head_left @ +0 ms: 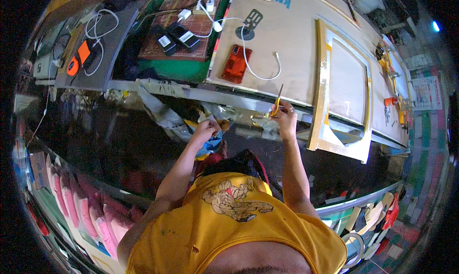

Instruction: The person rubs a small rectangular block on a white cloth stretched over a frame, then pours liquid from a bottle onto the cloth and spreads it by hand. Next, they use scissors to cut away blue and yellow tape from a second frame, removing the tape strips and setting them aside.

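Observation:
My right hand point(287, 118) is raised at the front edge of the table, closed round the yellow handles of a pair of scissors point(276, 107). Their blades point up and away from me, over the tabletop. Lower and to the left, my left hand point(207, 129) is closed, its fingers curled in. What it grips, if anything, is hidden. Just below that hand hangs crumpled blue and yellow material point(210, 147). A pale grey strip of cloth or sheeting point(160, 109) droops from the table edge beside it.
A red phone point(234, 64), a white cable point(258, 76) and a black stand point(245, 32) lie on the board. A yellow-edged frame point(321, 83) juts past the table's front at right. Black devices point(184, 36) lie further left. Pink bundles point(95, 207) fill a shelf behind me.

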`<state>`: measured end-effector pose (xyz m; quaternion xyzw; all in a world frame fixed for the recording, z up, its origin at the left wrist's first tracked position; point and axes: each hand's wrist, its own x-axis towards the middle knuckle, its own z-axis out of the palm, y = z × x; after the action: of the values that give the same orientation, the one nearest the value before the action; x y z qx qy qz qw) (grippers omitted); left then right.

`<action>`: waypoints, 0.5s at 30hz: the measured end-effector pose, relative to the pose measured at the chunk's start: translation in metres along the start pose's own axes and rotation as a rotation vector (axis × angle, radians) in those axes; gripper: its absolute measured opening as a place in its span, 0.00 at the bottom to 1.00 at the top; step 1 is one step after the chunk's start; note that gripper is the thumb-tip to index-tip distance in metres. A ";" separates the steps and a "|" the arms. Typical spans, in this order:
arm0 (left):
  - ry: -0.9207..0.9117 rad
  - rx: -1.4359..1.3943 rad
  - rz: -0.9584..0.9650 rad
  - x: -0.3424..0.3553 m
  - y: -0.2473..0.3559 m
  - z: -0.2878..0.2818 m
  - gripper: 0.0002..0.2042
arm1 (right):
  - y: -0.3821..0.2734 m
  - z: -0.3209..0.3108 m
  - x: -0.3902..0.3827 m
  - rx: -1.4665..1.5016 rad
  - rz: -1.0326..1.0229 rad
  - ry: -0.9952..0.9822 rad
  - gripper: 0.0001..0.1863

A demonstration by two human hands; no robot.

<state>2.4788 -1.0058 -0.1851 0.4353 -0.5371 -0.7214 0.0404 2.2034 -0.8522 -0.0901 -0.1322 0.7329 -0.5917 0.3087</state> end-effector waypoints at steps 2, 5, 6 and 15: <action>-0.038 0.003 0.051 0.001 0.011 0.019 0.05 | -0.005 -0.007 0.010 0.000 -0.005 0.017 0.15; -0.114 0.014 0.006 -0.001 0.042 0.048 0.07 | -0.005 -0.025 0.027 -0.038 0.008 0.078 0.14; -0.116 0.038 0.009 0.000 0.059 0.057 0.08 | -0.004 -0.029 0.039 -0.051 -0.010 0.108 0.15; -0.122 0.098 0.048 0.016 0.090 0.105 0.10 | 0.002 -0.043 0.120 -0.195 -0.107 0.260 0.11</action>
<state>2.3613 -0.9744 -0.1169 0.3792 -0.5836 -0.7180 0.0034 2.0850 -0.8847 -0.1230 -0.1229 0.8126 -0.5453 0.1652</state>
